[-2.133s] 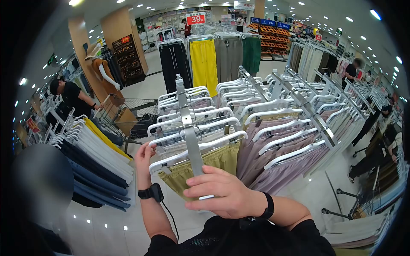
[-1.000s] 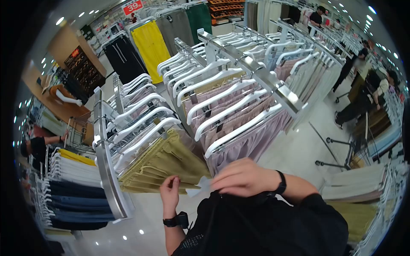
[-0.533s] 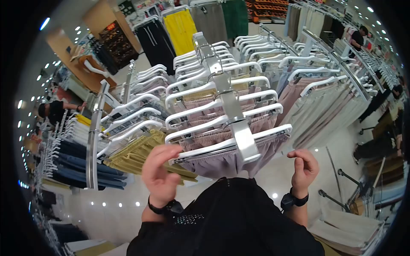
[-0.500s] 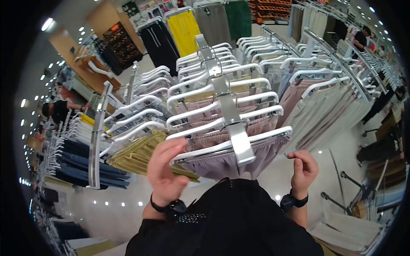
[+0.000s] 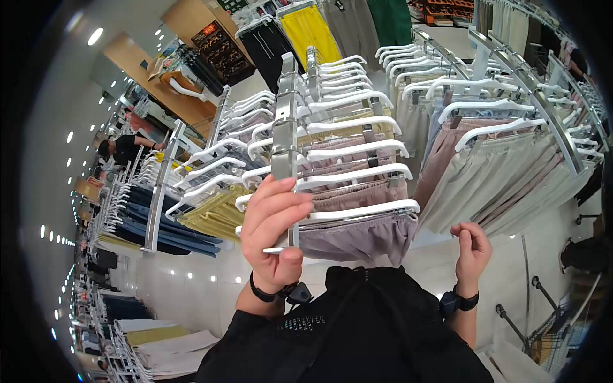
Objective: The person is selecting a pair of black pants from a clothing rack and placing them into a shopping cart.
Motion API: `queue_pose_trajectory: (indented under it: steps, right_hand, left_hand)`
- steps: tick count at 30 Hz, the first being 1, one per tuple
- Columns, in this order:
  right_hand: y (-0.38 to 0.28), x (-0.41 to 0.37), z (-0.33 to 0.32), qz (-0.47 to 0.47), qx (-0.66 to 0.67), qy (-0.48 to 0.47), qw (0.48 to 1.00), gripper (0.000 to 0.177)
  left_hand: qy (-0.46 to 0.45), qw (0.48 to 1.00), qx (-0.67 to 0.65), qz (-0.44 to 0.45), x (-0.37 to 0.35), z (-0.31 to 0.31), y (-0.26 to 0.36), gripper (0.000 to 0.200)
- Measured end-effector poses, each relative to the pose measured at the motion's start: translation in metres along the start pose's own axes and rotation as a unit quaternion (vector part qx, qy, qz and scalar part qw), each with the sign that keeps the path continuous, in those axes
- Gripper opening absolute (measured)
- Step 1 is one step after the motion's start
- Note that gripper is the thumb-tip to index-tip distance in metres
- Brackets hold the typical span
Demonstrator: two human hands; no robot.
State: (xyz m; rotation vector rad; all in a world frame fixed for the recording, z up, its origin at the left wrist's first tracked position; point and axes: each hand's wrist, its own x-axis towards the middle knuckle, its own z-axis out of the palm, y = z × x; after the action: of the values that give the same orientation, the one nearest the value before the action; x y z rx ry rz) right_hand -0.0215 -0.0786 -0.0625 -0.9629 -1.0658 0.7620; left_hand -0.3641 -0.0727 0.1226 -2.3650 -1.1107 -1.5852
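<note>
In front of me, white hangers [image 5: 364, 210] with mauve elastic-waist garments [image 5: 357, 239] hang from a metal rail [image 5: 285, 137]. My left hand [image 5: 274, 233] is curled around the front end of this rail, its fingers across the metal. The hanger ends on that side are partly hidden behind it. To the right of the mauve garments, my right hand [image 5: 472, 249] is raised in the air with its fingers curled and touches nothing; whether a small thing is in it cannot be made out. Each wrist has a black band.
On the left, olive garments [image 5: 217, 214] hang from another metal rail [image 5: 163, 191]. Cream garments [image 5: 491, 179] hang on the right. A person in black [image 5: 124, 148] stands at the far left. Yellow trousers [image 5: 311, 35] hang behind. A black-ended metal frame [image 5: 514, 322] stands lower right.
The front rail has shifted left in view and its hangers look straighter. My left hand has moved right, from beside the hangers onto the rail's end. My right hand appears slightly farther right.
</note>
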Motion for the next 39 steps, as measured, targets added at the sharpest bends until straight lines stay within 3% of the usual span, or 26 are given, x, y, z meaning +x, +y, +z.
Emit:
queue_pose_trajectory:
  steps: [7, 9, 12, 15, 19, 23, 27, 38, 39]
  right_hand:
    - [0.007, 0.052, 0.034, 0.046, 0.035, -0.090, 0.994, 0.015]
    - [0.002, 0.074, 0.049, -0.062, 0.004, -0.145, 0.987, 0.017]
    - [-0.012, 0.103, 0.079, -0.075, -0.030, -0.190, 0.979, 0.022]
    - [-0.012, 0.118, 0.102, -0.062, -0.013, -0.256, 0.965, 0.025]
    - [-0.003, 0.126, 0.106, 0.032, 0.001, -0.362, 0.932, 0.030]
    - [-0.002, 0.131, 0.107, 0.024, 0.044, -0.417, 0.907, 0.031]
    - [-0.007, 0.129, 0.107, 0.027, 0.036, -0.467, 0.883, 0.031]
    - [-0.013, 0.132, 0.109, -0.012, 0.014, -0.462, 0.887, 0.029]
    - [-0.010, 0.135, 0.110, -0.056, 0.015, -0.435, 0.899, 0.028]
  left_hand:
    - [0.024, 0.999, 0.014, -0.026, -0.007, 0.003, 0.003, 0.054]
    - [0.035, 0.999, 0.017, -0.033, -0.012, 0.006, 0.001, 0.050]
    - [0.084, 0.995, -0.008, -0.046, -0.014, 0.014, 0.005, 0.048]
    - [0.098, 0.993, -0.004, -0.071, -0.015, 0.016, 0.010, 0.048]
    - [0.091, 0.992, 0.004, -0.087, -0.016, 0.015, 0.014, 0.048]
    - [0.071, 0.992, 0.014, -0.101, -0.011, 0.012, 0.019, 0.047]
    - [0.122, 0.987, 0.002, -0.108, -0.014, 0.021, 0.018, 0.047]
    - [0.152, 0.985, 0.021, -0.084, -0.013, 0.027, 0.012, 0.046]
    - [0.157, 0.984, 0.024, -0.086, -0.013, 0.028, 0.012, 0.046]
